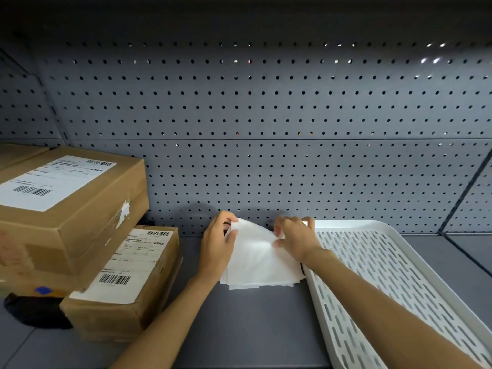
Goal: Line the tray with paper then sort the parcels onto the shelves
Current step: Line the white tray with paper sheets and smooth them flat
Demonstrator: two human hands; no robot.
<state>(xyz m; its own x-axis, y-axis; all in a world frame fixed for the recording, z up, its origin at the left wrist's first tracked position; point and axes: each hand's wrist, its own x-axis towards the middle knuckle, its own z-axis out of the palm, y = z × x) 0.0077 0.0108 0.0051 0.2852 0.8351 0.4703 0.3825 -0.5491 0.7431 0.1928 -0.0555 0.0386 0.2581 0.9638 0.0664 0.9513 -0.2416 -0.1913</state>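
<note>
A stack of white paper sheets lies on the grey shelf, just left of a white slotted plastic tray. My left hand pinches the far left corner of the top sheet. My right hand grips the same sheet's far right part, lifting it off the stack. My right forearm crosses over the tray. Two brown cardboard parcels with white barcode labels stand at the left: a large one and a smaller one in front of it.
A grey pegboard wall closes the back of the shelf. A black object lies at the lower left beside the parcels. Another parcel's edge shows at the far left.
</note>
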